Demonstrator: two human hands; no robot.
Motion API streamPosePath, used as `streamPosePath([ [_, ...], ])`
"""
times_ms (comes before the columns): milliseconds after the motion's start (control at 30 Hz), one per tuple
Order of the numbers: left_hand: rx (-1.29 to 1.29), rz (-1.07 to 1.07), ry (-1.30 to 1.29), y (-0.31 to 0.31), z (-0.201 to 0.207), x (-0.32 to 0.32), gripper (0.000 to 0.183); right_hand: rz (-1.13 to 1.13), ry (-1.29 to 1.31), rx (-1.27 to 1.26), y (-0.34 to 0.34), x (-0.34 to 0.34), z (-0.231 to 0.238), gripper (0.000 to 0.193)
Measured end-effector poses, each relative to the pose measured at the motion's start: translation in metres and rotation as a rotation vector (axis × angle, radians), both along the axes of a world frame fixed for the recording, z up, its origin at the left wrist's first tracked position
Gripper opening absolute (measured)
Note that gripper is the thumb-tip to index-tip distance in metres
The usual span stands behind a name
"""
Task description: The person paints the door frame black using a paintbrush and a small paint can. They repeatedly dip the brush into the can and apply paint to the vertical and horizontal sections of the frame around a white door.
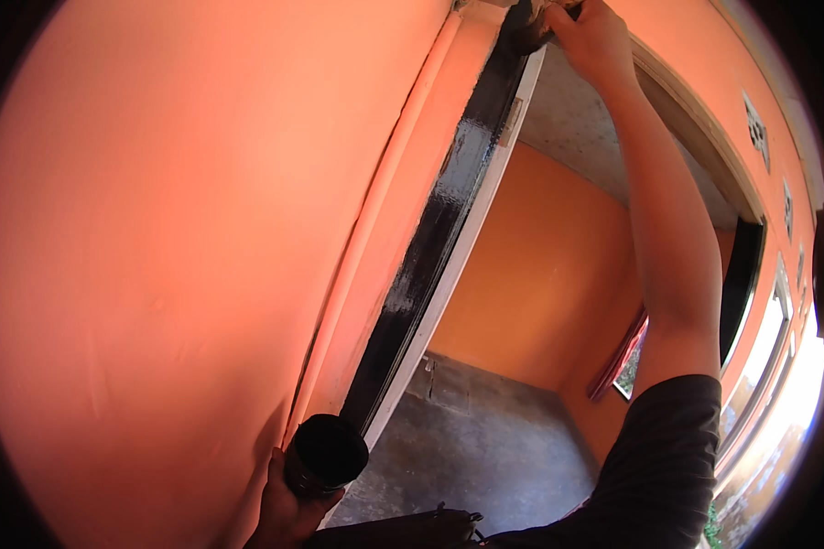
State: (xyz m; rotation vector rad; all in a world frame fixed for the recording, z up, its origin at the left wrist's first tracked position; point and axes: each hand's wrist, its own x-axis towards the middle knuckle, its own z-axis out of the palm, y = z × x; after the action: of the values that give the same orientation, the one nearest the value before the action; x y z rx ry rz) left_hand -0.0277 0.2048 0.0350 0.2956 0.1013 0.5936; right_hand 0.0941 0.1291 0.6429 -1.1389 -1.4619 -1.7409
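My right hand (593, 35) is raised high at the top of the view, its fingers closed on a paintbrush (527, 38). The brush's dark, wet-looking end rests against the upper part of a door frame (435, 206); its handle is mostly hidden by my fingers and the picture's edge. Glossy black paint covers the frame's face, with a pale strip along its inner edge. Low down, my left hand (288, 506) is wrapped round a black can (328, 455), held upright beside the frame's lower part. The inside of the can is too dark to make out.
A salmon-coloured wall (174, 229) fills the left side. Through the doorway are a grey floor (485, 444), an orange wall (545, 265) and a reddish curtain (621, 357) by a small window. More outer wall with vent blocks (756, 133) curves away at right.
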Motion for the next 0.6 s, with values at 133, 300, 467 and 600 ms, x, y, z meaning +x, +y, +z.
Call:
streamPosePath([
  [133, -0.024, -0.027, -0.042, 0.002, -0.001, 0.000, 0.070, -0.034, 0.053, -0.030, -0.007, -0.004, 0.005, 0.020],
  [300, -0.021, -0.017, -0.027, 0.000, 0.001, -0.002, 0.070, -0.067, -0.009, -0.004, -0.002, -0.001, 0.010, 0.023],
  [467, 0.003, -0.014, -0.019, 0.003, -0.003, 0.000, 0.071, -0.088, 0.023, 0.025, -0.003, 0.003, 0.010, 0.025],
  [600, -0.007, -0.005, -0.029, 0.004, -0.004, -0.001, 0.071, -0.045, 0.009, -0.034, -0.009, -0.003, 0.000, 0.025],
])
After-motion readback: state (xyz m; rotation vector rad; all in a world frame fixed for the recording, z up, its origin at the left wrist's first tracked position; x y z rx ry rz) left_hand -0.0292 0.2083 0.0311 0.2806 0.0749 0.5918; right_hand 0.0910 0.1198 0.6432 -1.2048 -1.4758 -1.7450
